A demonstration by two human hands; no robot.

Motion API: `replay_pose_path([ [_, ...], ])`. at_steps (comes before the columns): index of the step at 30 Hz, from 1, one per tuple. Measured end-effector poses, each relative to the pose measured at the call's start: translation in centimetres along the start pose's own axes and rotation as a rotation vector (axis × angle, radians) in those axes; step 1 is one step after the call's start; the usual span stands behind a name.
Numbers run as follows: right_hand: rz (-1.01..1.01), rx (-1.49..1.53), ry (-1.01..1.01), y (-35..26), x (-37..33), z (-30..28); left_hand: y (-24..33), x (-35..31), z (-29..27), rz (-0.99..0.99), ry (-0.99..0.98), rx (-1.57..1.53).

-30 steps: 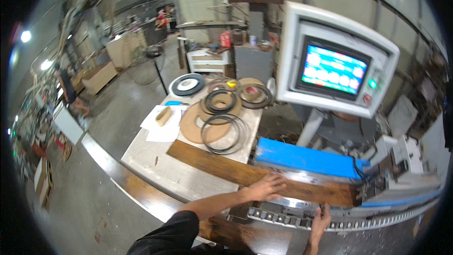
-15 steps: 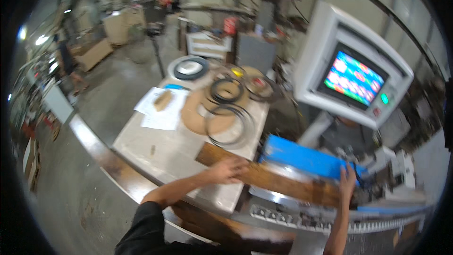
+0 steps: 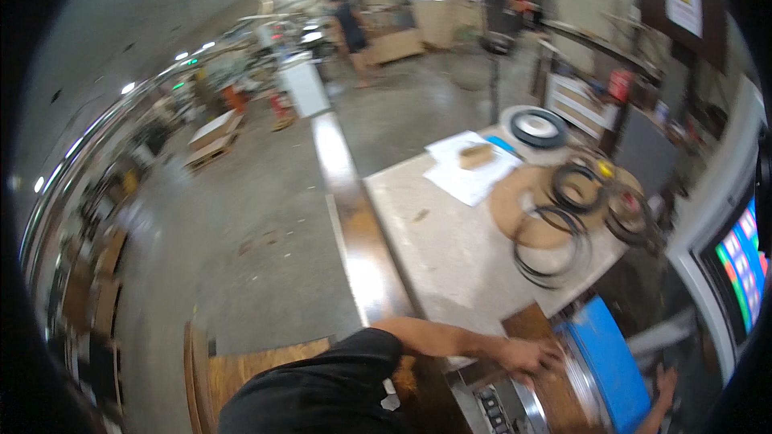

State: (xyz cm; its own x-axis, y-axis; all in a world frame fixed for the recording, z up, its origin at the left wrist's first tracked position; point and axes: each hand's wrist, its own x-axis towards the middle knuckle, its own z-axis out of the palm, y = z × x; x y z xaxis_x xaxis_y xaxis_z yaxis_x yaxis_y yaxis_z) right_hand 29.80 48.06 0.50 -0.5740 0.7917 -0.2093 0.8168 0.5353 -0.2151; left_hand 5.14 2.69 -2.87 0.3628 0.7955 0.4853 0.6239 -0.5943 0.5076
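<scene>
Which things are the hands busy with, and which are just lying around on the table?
Busy with:
- left hand resting on the brown wooden board
- right hand low beside the blue machine part

Just lying around:
- black rings
- round cardboard disc
- white papers
- small wooden block
- black-and-white ring

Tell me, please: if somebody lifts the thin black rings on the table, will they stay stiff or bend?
The black rings look thin like cord, so they would probably sag and feel light. They overlap on a brown disc, so lifting one may drag another along. Lying flat, they seem unlikely to roll.
</scene>
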Motion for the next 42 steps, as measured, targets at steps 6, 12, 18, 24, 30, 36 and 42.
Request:
replay_pose_path([
  [6, -0.022, -0.116, -0.037, -1.7, -1.1, -0.9, -0.4, 1.8, 4.6, 0.1, 0.026, -0.034],
  [12, -0.11, -0.077, -0.073, 2.4, -1.0, -0.6, -1.5, 2.2, 6.9, 0.049, -0.143, -0.061],
  [18, -0.14, -0.336, -0.235, -1.7, 0.7, -1.1, 2.4, 6.1, 8.5, 0.063, -0.136, 0.181],
  [24, 0.044, -0.143, -0.108, -1.3, 2.1, 0.7, 4.9, 13.0, 10.7, -0.003, -0.196, 0.162],
  [30, 0.138, -0.098, -0.155, -1.1, 1.5, 0.4, 8.7, 15.7, 9.4, -0.08, -0.25, 0.107],
  [36, 0.137, 0.024, -0.063, -2.9, -0.7, -2.5, 12.7, 8.4, -2.2, -0.376, -0.046, 0.09],
  [42, -0.037, 0.361, 0.56, -3.4, -6.1, -3.7, 15.0, -7.0, -15.7, -0.806, -0.107, 0.225],
])
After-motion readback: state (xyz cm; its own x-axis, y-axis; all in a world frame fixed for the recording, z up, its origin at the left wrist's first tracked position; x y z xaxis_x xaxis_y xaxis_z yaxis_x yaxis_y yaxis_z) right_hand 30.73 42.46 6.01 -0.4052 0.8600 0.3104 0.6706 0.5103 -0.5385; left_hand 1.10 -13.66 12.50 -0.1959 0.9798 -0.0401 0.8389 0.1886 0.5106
